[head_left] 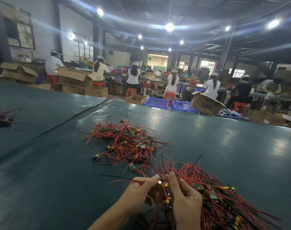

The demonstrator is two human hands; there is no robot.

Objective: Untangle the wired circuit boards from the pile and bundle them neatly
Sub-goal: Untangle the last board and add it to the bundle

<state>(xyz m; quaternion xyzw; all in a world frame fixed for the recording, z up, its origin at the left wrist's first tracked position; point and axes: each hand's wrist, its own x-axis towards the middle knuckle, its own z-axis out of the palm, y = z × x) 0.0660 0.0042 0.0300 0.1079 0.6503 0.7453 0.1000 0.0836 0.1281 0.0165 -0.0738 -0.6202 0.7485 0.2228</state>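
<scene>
On the dark green covered bench (58,171) the sorting step is in hand, judging by how things lie: a loose tangled pile of red-wired small green circuit boards with yellow components (126,143) sits in the middle of the bench, a little beyond the hands, while a gathered bundle of the same red-wired boards (221,193) fans out to the right, its wires lying roughly parallel. The left hand (141,190) pinches thin red and black wire ends between thumb and forefinger; the right hand (184,200) is closed round the near end of the bundle, its fingertips meeting the left hand's over a small board with a yellow part. It looks as if one freed piece is being joined to the bundle. The next move probably calls for laying its wires in line with the rest, then reaching to the pile for another and easing it free without dragging its neighbours. Much of the grip is hidden: the palms cover where the boards are held, the bundle's lower end runs out of the picture, and no tie or band can be made out. A second dark tangle at the bench's left edge (2,117) is too small to identify.
</scene>
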